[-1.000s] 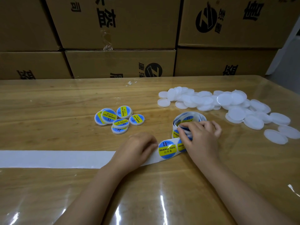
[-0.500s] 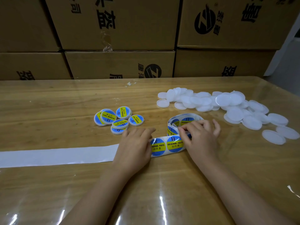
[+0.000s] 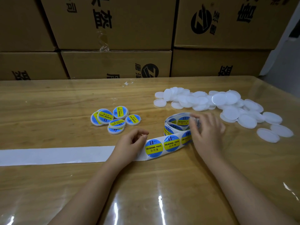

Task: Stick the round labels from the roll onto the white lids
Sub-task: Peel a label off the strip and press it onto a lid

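- Nearest to us, our two bare forearms reach out over a glossy wooden table (image 3: 48,119) covered by a clear sheet that throws back streaks of light.
- Our left hand (image 3: 129,143) lies on the white backing strip (image 3: 56,155), fingers curled and thumb tip close to the forefinger at the edge of the first label; we cannot tell whether they pinch anything.
- The strip runs bare and flat from the table's left edge to that hand, its labels already gone.
- Just right of the left hand, the round labels (image 3: 153,148) sit on the strip: blue discs with a yellow band reading "SOLDERING PASTE", two fully visible and a third partly under our other hand.
- Our right hand (image 3: 207,132) rests on the label roll (image 3: 177,124), fingers spread and bent over its loose coils; the fingertips are blurred, so we cannot tell how firm the hold is.
- The roll stands on its edge, loosely wound, labels facing outward.
- Farther left, six labelled lids (image 3: 113,118) lie clustered, some overlapping, labels up.
- Farther right, the plain white lids (image 3: 219,103) lie heaped in a long, scattered pile, a few lying singly at its right end.
- Behind the table, stacked cardboard boxes (image 3: 113,30) with black print form a wall.
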